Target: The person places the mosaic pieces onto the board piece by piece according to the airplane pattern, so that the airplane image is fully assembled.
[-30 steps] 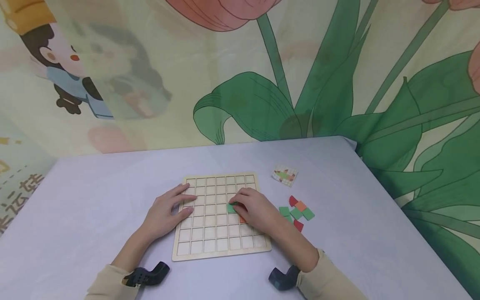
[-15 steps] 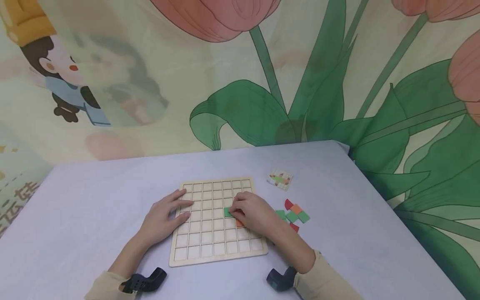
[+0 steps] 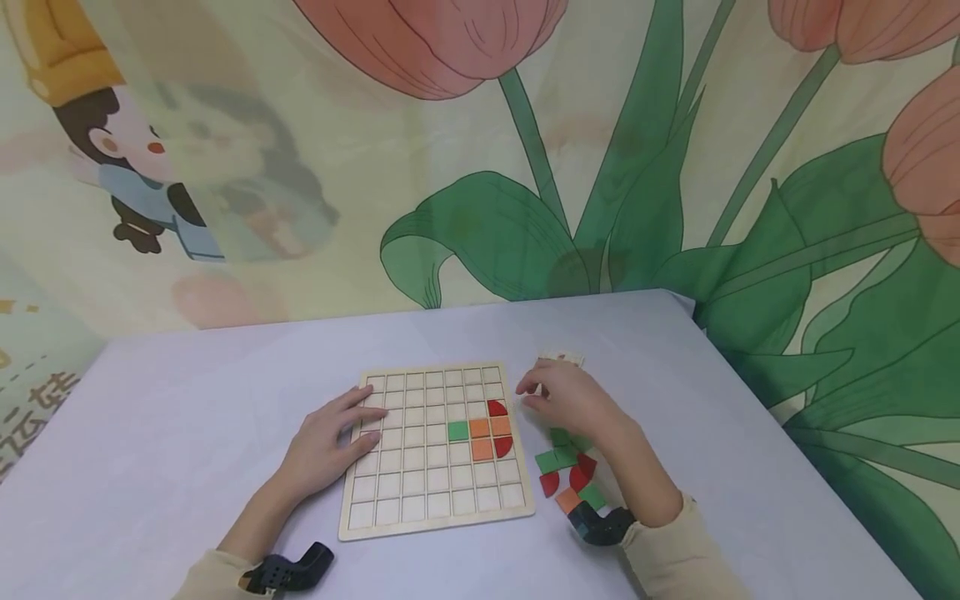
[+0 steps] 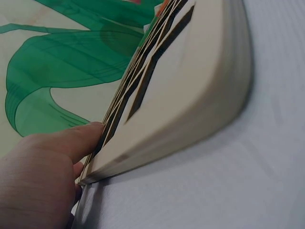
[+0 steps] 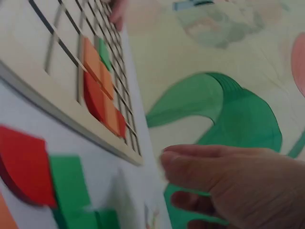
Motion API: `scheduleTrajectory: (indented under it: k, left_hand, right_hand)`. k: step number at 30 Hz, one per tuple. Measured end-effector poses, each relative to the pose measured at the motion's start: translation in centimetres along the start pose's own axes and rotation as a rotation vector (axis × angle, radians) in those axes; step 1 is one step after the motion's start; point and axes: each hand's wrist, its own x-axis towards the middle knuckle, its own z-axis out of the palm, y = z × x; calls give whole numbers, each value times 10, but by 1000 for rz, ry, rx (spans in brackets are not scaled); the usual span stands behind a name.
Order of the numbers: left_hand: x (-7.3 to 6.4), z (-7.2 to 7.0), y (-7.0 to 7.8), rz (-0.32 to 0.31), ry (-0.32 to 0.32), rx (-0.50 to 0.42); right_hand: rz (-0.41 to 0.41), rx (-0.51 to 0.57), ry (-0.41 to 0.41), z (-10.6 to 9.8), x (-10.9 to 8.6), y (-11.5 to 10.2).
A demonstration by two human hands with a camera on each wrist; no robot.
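Observation:
A square wooden grid board (image 3: 409, 483) lies on the table. Several pieces sit in its cells toward the right: a green square (image 3: 457, 431), orange squares (image 3: 482, 449) and red rounded pieces (image 3: 504, 447). My left hand (image 3: 321, 440) rests on the board's left edge, fingers extended over the border; the left wrist view shows a finger (image 4: 88, 136) touching the frame. My right hand (image 3: 573, 400) hovers off the board's right side with loosely bent fingers. Nothing shows between them in the right wrist view, where the hand (image 5: 228, 181) appears beside the board's corner.
Loose green squares (image 3: 556, 459), red rounded pieces (image 3: 550, 483) and an orange square (image 3: 567, 500) lie right of the board, partly under my right forearm. A small patterned card (image 3: 562, 357) lies behind my right hand, mostly covered. A printed backdrop stands behind the white-covered table (image 3: 225, 400).
My right hand has let go of the green square, which stays in its cell, and has moved right off the board. My left hand keeps its place on the edge.

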Motion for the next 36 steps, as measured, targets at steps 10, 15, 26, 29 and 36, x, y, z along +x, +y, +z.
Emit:
scheduleTrajectory:
  k: [10,15,26,29,36]
  left_hand:
    - [-1,1,0,3,10,0]
    - [-1,1,0,-1,7,-5]
    - [-1,0,2,-12,1,-7]
    - [-1,-1,2,-13,0,-12]
    - [-1,-1,3,-4,6,-13]
  right_hand:
    - [130,32,-229,-15,-9,22]
    - [126,-6,-267,-11,-9,21]
    - [124,17,-253,-3,-7,23]
    - [119,20,-240,-2,-6,22]
    - [136,7,-226,-4,-7,21]
